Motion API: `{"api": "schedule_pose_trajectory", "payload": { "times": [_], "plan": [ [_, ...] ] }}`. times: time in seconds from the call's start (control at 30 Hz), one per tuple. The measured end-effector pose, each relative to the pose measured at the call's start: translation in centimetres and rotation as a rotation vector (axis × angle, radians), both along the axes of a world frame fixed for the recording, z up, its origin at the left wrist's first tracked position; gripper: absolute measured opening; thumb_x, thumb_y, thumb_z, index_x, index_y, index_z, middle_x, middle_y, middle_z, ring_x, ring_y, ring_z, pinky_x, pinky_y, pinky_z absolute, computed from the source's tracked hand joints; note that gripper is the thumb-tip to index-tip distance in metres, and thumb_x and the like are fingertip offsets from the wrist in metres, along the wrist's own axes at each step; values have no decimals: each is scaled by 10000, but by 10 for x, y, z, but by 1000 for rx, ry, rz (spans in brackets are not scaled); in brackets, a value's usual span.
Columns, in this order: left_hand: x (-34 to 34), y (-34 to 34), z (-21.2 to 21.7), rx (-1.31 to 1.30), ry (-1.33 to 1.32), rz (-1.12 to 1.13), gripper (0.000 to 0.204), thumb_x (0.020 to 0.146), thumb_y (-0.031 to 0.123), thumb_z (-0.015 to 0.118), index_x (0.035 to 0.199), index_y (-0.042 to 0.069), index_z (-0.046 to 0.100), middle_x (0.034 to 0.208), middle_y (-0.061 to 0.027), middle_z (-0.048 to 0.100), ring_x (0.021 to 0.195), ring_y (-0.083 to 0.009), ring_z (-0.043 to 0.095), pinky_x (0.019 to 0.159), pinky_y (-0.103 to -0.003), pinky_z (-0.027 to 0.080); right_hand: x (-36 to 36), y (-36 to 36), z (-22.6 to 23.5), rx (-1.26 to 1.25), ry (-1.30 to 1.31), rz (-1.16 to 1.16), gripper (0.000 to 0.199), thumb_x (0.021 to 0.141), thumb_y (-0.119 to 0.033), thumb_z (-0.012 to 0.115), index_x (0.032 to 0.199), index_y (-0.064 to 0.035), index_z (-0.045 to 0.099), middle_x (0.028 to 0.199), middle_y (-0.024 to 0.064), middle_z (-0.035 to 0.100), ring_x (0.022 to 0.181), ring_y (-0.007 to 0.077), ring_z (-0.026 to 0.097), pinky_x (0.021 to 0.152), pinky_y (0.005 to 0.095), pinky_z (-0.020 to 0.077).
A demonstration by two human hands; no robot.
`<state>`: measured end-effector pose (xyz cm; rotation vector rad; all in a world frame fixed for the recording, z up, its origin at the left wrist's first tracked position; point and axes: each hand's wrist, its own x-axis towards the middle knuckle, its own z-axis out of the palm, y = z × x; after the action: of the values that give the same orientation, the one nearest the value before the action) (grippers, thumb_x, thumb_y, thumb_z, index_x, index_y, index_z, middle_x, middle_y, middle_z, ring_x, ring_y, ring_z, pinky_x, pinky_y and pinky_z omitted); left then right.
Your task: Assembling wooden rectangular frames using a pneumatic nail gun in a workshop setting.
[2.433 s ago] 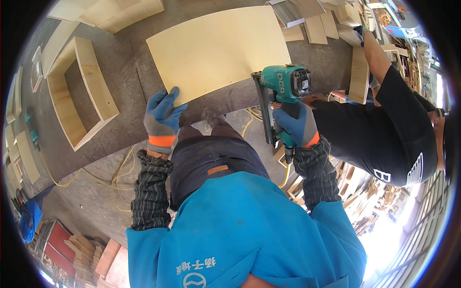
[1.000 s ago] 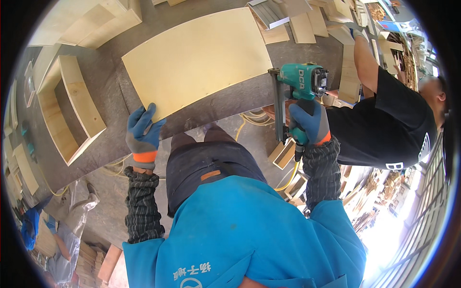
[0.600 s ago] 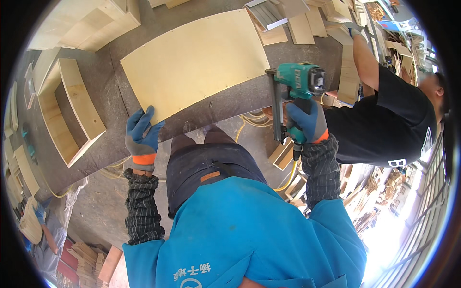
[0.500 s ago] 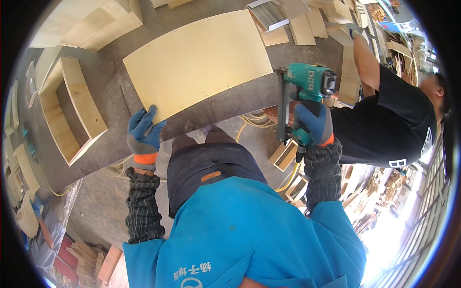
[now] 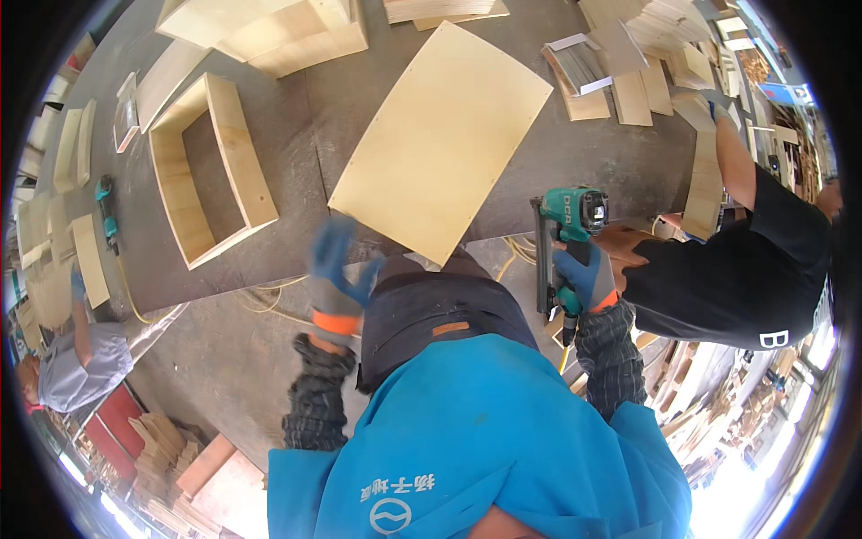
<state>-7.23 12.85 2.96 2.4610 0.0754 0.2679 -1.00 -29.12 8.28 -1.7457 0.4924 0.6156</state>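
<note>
Right hand grips teal nail gun; left hand is blurred, fingers apart, near wooden panel on bench.

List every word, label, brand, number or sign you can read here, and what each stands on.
I won't copy wording or brands, but lettering shows here:
Teal nail gun in the right hand: white letters.
Blue smock: white characters, inverted, and a round emblem.
Co-worker's black T-shirt: white lettering, partly visible.
Brown patch at the waist: too small to read.
</note>
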Motion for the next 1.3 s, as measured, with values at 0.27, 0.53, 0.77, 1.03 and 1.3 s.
{"api": "schedule_pose_trajectory", "payload": {
  "times": [0.27,0.53,0.77,1.03,1.3],
  "plan": [
    [58,41,-33,-341,-21,-225,514,865,63,864,1359,61,722,1319,-218,723,1094,-350,759,924,-384,616,4,31,0,-66,15,111,471,922,-174,754,1328,54,682,980,31,712,859,86,609,755,274,519],
    [21,-22,-36,-248,-111,-8,383,808,118,929,1167,63,808,1116,-173,776,955,-289,780,770,-361,631,3,30,24,-131,-20,79,465,900,-214,775,1270,60,701,926,23,708,832,106,619,771,316,533],
    [37,-70,-29,-205,-191,-140,348,773,168,958,1067,97,786,946,-127,764,792,-281,759,669,-384,612,-12,44,45,-279,-176,8,403,917,-195,765,1238,45,716,834,12,675,705,82,617,632,280,501],
    [89,-76,-38,-131,-158,-140,471,844,211,915,1283,172,750,1000,-93,725,785,-243,714,692,-390,600,-29,71,87,75,-100,-20,380,920,-180,755,1225,43,713,770,19,648,624,101,634,582,278,511],
    [89,-70,-43,-289,26,-213,634,873,130,887,1468,207,683,1068,-112,734,801,-208,697,744,-351,621,-14,110,65,114,-112,143,396,928,-141,731,1254,76,671,773,38,673,623,106,630,566,288,511]
  ]
}}
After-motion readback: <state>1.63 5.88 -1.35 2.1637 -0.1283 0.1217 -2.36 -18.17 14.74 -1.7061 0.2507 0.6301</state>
